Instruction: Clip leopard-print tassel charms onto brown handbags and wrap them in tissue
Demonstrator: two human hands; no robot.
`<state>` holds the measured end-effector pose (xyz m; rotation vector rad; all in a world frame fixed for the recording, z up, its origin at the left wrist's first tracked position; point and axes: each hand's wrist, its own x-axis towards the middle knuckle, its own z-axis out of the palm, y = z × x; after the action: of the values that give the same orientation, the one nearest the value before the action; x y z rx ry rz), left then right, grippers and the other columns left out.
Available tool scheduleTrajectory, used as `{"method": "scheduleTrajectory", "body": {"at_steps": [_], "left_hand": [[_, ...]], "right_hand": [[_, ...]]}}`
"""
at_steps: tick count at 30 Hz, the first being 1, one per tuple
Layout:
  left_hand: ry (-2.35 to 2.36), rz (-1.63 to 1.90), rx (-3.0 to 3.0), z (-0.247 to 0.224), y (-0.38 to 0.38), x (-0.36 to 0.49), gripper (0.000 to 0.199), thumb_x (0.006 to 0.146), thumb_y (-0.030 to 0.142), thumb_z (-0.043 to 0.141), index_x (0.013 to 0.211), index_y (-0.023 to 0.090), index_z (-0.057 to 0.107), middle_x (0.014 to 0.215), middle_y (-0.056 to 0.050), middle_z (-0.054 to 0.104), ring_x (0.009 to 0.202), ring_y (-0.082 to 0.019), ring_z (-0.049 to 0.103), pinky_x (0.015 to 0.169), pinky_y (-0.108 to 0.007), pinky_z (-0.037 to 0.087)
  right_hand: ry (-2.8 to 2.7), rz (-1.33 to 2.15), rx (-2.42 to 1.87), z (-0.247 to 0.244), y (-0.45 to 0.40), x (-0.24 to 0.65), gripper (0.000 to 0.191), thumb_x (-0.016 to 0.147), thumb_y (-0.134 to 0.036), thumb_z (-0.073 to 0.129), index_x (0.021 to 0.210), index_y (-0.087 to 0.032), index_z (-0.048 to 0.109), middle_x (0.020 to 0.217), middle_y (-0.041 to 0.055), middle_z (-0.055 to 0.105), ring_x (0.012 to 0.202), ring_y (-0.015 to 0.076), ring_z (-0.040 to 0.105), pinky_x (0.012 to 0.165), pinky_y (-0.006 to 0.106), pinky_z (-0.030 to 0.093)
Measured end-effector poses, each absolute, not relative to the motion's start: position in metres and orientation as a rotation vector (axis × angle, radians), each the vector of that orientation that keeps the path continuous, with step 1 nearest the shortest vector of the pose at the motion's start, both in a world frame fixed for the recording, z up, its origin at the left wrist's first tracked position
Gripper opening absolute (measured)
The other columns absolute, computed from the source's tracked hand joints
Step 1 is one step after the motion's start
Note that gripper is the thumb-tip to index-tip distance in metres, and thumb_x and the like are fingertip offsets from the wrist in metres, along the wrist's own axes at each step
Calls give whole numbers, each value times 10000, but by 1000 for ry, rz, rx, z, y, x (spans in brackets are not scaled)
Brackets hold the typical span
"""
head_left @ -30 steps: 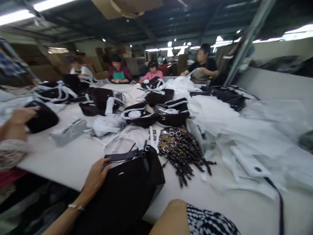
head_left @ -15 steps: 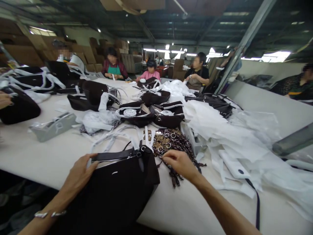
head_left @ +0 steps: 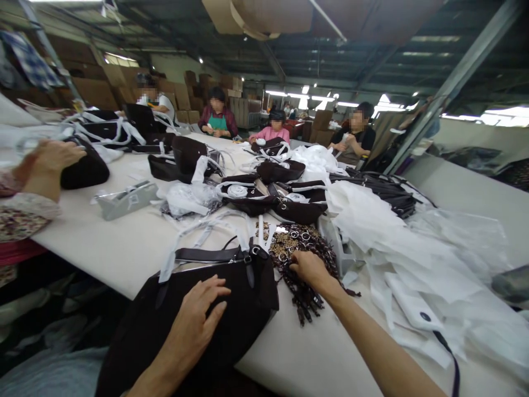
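A dark brown handbag (head_left: 231,298) leans at the table's near edge, its white-wrapped handles (head_left: 206,229) standing up behind it. My left hand (head_left: 204,309) lies against the bag's front with fingers spread, gripping nothing. To the right of the bag is a pile of tassel charms (head_left: 303,237) with metal rings, leopard-print pieces and dark beaded tassels. My right hand (head_left: 312,270) reaches into that pile, its fingers curled and pinched near the rings. What sits between those fingertips is hidden.
More dark bags (head_left: 248,193) stand behind the charms. White wrapping sheets (head_left: 392,237) and a white corded device (head_left: 413,300) cover the right side. At left, a co-worker's hands (head_left: 53,160) hold another bag. A grey box-like piece (head_left: 128,201) lies left of centre. Several people sit across the table.
My left hand has left the bag's top edge and now rests flatter on its front. My right hand stays at the charms. The view has turned left, showing more of the neighbouring co-worker.
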<state>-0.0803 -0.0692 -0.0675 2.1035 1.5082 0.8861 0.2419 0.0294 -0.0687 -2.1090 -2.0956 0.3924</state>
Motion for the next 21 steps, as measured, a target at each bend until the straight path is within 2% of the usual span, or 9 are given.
{"method": "scheduleTrajectory", "body": {"at_steps": [3, 6, 9, 12, 16, 19, 21], "left_hand": [[1486, 893, 2099, -66, -74, -80, 233, 875, 346, 520, 1017, 300, 699, 1233, -55, 669, 1248, -293, 544, 1107, -572, 364], [1472, 931, 2071, -59, -76, -79, 226, 874, 331, 522, 1005, 293, 702, 1224, -57, 673, 1238, -294, 550, 1096, -561, 382], [1437, 982, 2000, -46, -76, -74, 217, 875, 316, 526, 1006, 285, 696, 1227, -56, 662, 1217, -282, 560, 1070, -514, 421], [1332, 1037, 1907, -29, -72, -63, 220, 893, 291, 511, 1032, 260, 677, 1215, -61, 654, 1169, -249, 583, 1038, -440, 455], [1195, 1097, 1765, -6, -67, -43, 334, 893, 268, 525, 1215, 246, 609, 1287, -58, 619, 1164, -230, 582, 1040, -401, 452], [1114, 1073, 1686, 6, -67, -31, 456, 901, 281, 533, 1356, 260, 516, 1378, -55, 567, 1232, -240, 541, 1088, -415, 403], [1039, 1035, 1642, 10, -70, -27, 452, 910, 291, 532, 1361, 260, 516, 1380, -53, 569, 1256, -241, 523, 1111, -414, 373]], "right_hand": [[-2081, 463, -2109, -64, 30, 244, 59, 662, -146, 651, 699, -180, 682, 777, 75, 717, 806, 226, 644, 696, 285, 395], [-1988, 560, -2091, -51, 33, 249, 35, 652, -153, 636, 623, -169, 645, 665, 51, 685, 710, 195, 623, 652, 274, 400], [-1883, 673, -2010, -27, 29, 253, 126, 743, -242, 593, 806, -158, 661, 720, 55, 701, 673, 174, 616, 610, 265, 428], [-1637, 1106, -1676, 4, 15, 248, 247, 785, -307, 599, 977, -154, 622, 848, 61, 711, 620, 128, 586, 564, 243, 441], [-1283, 1639, -1232, 39, -17, 223, 319, 764, -339, 731, 1007, -152, 642, 787, 27, 665, 489, 49, 440, 439, 182, 316], [-1202, 1820, -1090, 49, -43, 199, 300, 833, -423, 684, 947, -146, 661, 692, 11, 634, 412, 20, 336, 386, 164, 229], [-1135, 1936, -996, 48, -56, 184, 302, 876, -446, 626, 897, -145, 656, 630, 0, 613, 376, 14, 288, 363, 155, 207]]}}
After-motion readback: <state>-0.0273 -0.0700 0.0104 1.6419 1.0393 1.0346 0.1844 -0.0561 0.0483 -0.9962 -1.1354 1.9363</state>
